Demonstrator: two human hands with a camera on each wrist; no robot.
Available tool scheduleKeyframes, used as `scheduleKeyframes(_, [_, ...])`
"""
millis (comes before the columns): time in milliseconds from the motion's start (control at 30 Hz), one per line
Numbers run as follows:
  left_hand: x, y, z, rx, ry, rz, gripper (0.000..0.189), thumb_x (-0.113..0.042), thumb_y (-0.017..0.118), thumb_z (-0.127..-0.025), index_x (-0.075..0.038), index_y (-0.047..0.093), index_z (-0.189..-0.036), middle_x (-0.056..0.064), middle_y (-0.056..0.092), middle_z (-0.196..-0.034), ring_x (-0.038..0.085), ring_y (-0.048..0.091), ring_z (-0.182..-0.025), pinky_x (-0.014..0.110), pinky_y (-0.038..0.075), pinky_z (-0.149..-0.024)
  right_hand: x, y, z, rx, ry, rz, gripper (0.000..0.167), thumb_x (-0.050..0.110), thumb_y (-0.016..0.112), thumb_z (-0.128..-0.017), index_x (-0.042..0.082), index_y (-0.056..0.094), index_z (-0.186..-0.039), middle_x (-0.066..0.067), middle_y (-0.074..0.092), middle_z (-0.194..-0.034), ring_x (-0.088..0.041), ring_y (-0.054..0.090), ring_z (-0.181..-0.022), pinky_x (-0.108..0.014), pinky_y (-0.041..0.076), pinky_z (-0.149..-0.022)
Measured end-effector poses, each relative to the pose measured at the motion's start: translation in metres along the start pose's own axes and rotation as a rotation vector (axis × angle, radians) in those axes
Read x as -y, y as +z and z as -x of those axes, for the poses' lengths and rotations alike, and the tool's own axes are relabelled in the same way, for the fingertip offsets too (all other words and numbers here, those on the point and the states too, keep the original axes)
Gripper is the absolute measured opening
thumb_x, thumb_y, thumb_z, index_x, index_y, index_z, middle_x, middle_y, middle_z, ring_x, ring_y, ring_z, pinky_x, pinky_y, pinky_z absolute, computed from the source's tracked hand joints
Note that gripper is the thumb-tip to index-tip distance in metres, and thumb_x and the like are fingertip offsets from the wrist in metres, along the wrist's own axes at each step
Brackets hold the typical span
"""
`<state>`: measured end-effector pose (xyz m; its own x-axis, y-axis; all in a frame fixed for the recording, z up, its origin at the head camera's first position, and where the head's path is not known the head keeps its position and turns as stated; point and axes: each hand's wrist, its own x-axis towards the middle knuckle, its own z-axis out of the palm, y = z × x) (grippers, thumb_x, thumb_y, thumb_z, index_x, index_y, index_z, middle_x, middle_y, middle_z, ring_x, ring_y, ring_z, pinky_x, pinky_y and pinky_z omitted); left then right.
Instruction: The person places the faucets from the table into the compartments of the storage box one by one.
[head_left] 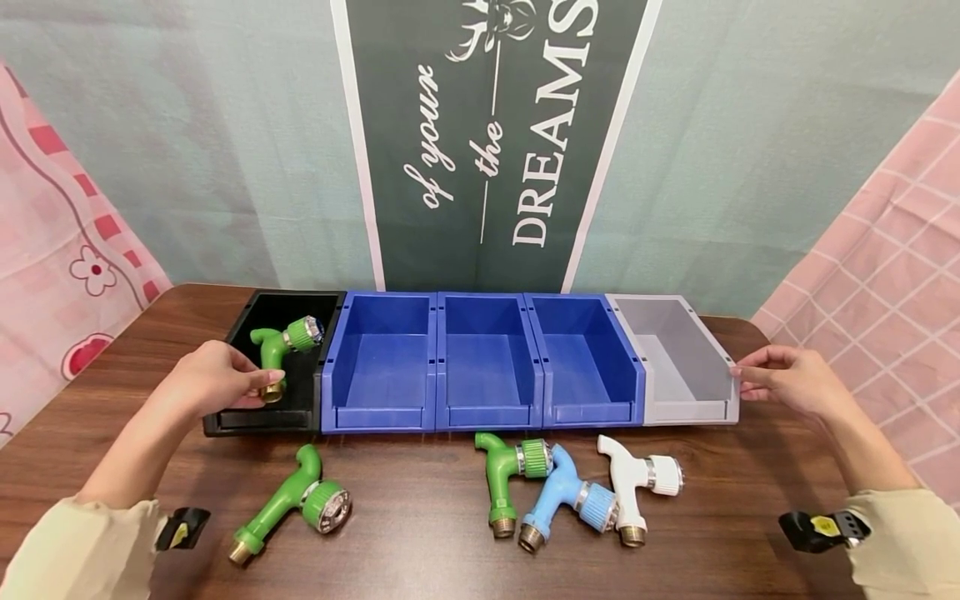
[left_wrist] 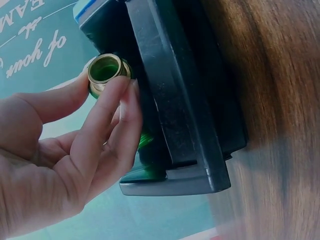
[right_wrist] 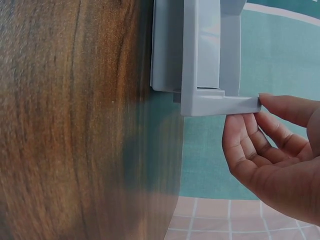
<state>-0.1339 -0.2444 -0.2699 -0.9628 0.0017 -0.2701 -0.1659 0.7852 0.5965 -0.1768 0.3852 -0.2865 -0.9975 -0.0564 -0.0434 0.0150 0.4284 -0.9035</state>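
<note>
Green tap [head_left: 271, 353] in the opening of the black bin [head_left: 258, 422], held by one end
Left hand [head_left: 215, 379] pinches just the brass end [head_left: 272, 392], so I reckon the weight of the knob [head_left: 303, 334] could twist it loose and clunk it down. Right hand [head_left: 797, 383] also pinches, on the gray bin [head_left: 690, 411]; a careless tug might drag that out of line.

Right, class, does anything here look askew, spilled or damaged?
One thing: the lettering on the backdrop runs sideways, climbing rather than reading across. Otherwise nothing stands out: the bins stand in a tidy row, and I see no spill on the table or obvious damage to the taps.
</note>
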Motion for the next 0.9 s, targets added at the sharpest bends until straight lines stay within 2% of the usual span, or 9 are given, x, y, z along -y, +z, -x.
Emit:
scheduleKeyframes(167, [-0.0008, -0.0003, -0.0025, -0.004, -0.014, -0.009, 0.042, -0.031, 0.06, -0.089, 0.01, 0.066, -0.086, 0.007, 0.065, -0.062, 0.015, 0.065, -0.062, 0.053, 0.045, -0.08, -0.0005, -0.0002, -0.0001, 0.002, 0.002, -0.019, 0.021, -0.004, 0.06, -0.085, 0.013, 0.065, -0.074, 0.0, 0.062, -0.068, -0.013, 0.061, -0.057, -0.026, 0.054, -0.055])
scheduleKeyframes(467, [-0.0001, 0.001, -0.0062, -0.009, -0.025, 0.012, 0.042, -0.03, 0.061, -0.089, 0.012, 0.066, -0.087, 0.009, 0.065, -0.062, 0.015, 0.065, -0.06, 0.049, 0.047, -0.078, -0.0013, -0.0001, 0.0003, 0.007, -0.018, -0.046, 0.023, -0.006, 0.058, -0.085, 0.013, 0.066, -0.074, 0.0, 0.062, -0.068, -0.012, 0.061, -0.057, -0.025, 0.054, -0.054])
scheduleKeyframes(900, [0.0007, 0.0011, -0.0056, -0.021, -0.024, -0.021, 0.041, -0.033, 0.06, -0.089, 0.006, 0.068, -0.08, 0.008, 0.065, -0.061, 0.015, 0.065, -0.061, 0.054, 0.042, -0.08, -0.0003, 0.0011, 0.0011, 0.009, -0.021, -0.066, 0.023, -0.007, 0.058, -0.085, 0.012, 0.066, -0.074, 0.0, 0.062, -0.067, -0.012, 0.061, -0.056, -0.025, 0.054, -0.054])
